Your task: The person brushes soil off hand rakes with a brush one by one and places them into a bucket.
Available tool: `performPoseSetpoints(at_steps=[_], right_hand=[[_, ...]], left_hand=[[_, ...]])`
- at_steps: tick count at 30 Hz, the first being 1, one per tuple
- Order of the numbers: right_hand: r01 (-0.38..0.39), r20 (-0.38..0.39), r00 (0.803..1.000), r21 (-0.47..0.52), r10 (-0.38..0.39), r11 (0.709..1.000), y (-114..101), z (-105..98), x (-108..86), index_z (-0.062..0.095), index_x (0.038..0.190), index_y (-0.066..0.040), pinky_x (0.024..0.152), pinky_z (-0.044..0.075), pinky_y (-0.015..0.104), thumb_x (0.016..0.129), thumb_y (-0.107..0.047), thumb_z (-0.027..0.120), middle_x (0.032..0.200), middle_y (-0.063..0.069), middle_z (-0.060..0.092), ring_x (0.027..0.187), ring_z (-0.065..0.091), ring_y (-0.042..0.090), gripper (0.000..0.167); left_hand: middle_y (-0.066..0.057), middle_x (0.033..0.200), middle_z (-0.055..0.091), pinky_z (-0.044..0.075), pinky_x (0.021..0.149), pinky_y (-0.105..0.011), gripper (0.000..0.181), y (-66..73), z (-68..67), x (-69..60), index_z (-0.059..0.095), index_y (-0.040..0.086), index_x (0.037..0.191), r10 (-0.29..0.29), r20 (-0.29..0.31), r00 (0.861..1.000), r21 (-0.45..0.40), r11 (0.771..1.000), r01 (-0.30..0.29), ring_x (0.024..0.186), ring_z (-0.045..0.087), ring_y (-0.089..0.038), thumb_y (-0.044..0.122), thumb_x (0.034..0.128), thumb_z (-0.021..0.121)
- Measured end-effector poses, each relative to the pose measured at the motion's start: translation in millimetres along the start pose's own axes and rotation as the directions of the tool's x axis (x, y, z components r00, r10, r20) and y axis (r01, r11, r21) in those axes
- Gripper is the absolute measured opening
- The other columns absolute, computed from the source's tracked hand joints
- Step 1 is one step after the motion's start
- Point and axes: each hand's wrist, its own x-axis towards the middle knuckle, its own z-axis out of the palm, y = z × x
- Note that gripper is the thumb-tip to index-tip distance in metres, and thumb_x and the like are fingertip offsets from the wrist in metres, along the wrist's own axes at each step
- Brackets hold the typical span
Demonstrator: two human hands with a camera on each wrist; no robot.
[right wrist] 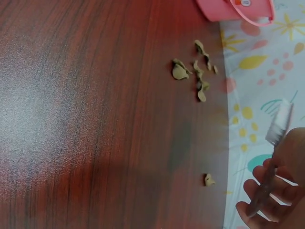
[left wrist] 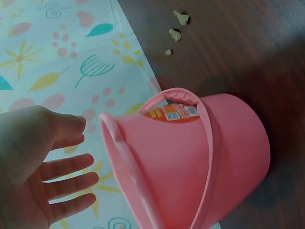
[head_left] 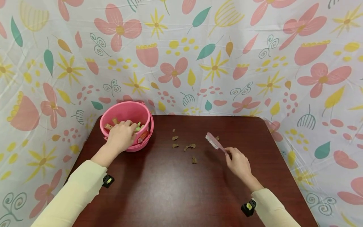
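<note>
My left hand [head_left: 121, 135] is over the near rim of a pink bucket [head_left: 124, 108]. In the left wrist view its fingers are extended, slightly bent, and hold nothing. Inside the bucket are tan, stick-like pieces [head_left: 108, 126] and something light green [head_left: 139, 127]; the hand hides part of the contents. My right hand [head_left: 238, 161] grips a pink brush [head_left: 214, 141] with white bristles by its handle, above the table's right side. The brush head points up and left. Close by it lies a small brown scrap [right wrist: 208, 180].
Several curled brown scraps [head_left: 190, 146] lie scattered on the dark wooden table [head_left: 158, 195] between the bucket and the brush. The bucket's handle [left wrist: 209, 143] hangs down its outer side. A flower-printed cloth [head_left: 175, 37] stands behind and beside the table.
</note>
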Motion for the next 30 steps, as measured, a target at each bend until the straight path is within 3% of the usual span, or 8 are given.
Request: performPoseSetpoints(at_steps=[5,14,20,30], right_hand=[[0.011,-0.059,0.998,0.008,-0.011,1.000,0,1,-0.8,0.062,0.097,-0.001,0.058,0.047,0.050,0.082,0.001,0.055,0.090,0.015,0.064,0.076,0.063,0.033,0.017],[-0.065,-0.057,0.996,0.018,0.066,0.998,-2,1,-0.9,0.059,0.101,0.000,0.061,0.046,0.051,0.084,0.002,0.049,0.092,0.016,0.064,0.079,0.063,0.034,0.020],[-0.137,-0.029,0.990,0.002,0.137,0.991,-1,2,-0.3,0.059,0.107,-0.002,0.061,0.046,0.052,0.085,-0.003,0.048,0.098,0.016,0.065,0.083,0.063,0.035,0.025],[-0.143,-0.066,0.988,0.010,0.143,0.990,9,9,0.2,0.060,0.103,-0.001,0.062,0.045,0.052,0.081,-0.010,0.059,0.088,0.019,0.063,0.076,0.061,0.037,0.023]], left_hand=[[-0.015,0.105,0.060,0.048,0.081,-0.047,0.044,5.8,5.4,-0.4,0.061,0.007,0.117,0.026,-0.054,0.998,-0.011,1.000,-0.027,0.095,0.057,-0.032,0.022,0.0774,0.072],[-0.015,0.105,0.061,0.048,0.079,-0.044,0.039,13.2,11.6,-0.4,0.063,0.006,0.112,0.064,-0.126,0.990,-0.021,0.998,-0.067,0.094,0.057,-0.032,0.021,0.0773,0.071],[-0.016,0.109,0.061,0.048,0.080,-0.044,0.038,15.9,14.2,-0.4,0.062,0.008,0.111,0.066,-0.127,0.990,-0.020,0.997,-0.069,0.097,0.057,-0.032,0.022,0.0777,0.072],[-0.017,0.112,0.060,0.048,0.081,-0.045,0.040,17.1,15.6,-1.5,0.061,0.006,0.113,0.064,-0.116,0.991,-0.005,0.998,-0.065,0.099,0.057,-0.033,0.022,0.0781,0.071]])
